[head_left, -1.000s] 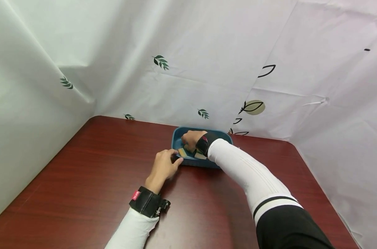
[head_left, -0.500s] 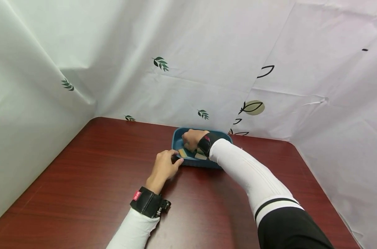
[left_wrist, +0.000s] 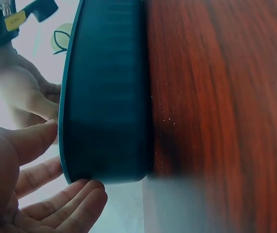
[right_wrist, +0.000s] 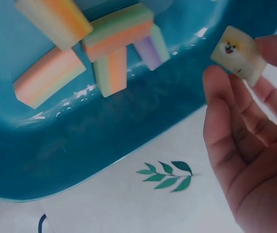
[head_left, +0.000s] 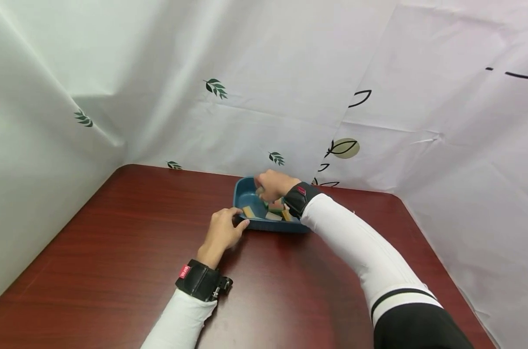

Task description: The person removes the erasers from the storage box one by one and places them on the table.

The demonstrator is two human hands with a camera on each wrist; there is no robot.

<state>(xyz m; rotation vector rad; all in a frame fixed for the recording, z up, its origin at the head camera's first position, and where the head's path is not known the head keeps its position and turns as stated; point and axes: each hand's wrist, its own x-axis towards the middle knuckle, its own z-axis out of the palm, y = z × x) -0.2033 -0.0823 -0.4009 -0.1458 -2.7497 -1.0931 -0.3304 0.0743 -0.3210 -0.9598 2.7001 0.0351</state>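
A person's right hand (head_left: 271,185) pinched a small pale eraser (right_wrist: 238,56) printed with a cartoon animal face, thumb against fingertips (right_wrist: 219,82), just above the far rim of a dark teal plastic tray (head_left: 268,225) on a reddish wood-grain table (head_left: 116,252). From that grip the tray's floor lay down and toward the person, so the eraser hung over the tray's back edge rather than over its middle; in the right wrist view the rim passed directly beneath it, with a leaf-patterned white backdrop (head_left: 264,87) beyond.

Inside the tray lay several striped foam-like blocks (right_wrist: 85,53) in pastel orange, green and purple, loosely heaped near one end, some leaning on each other. Their long axes pointed in different directions, none lined up with the tray's sides.

The left hand (head_left: 222,231) steadied the tray at its near left corner, thumb over the rim and fingers (left_wrist: 60,206) curled against the outer wall, as the left wrist view showed. It was the nearer hand to the tray's front edge, while the right, reaching across, was nearer the heap of blocks.
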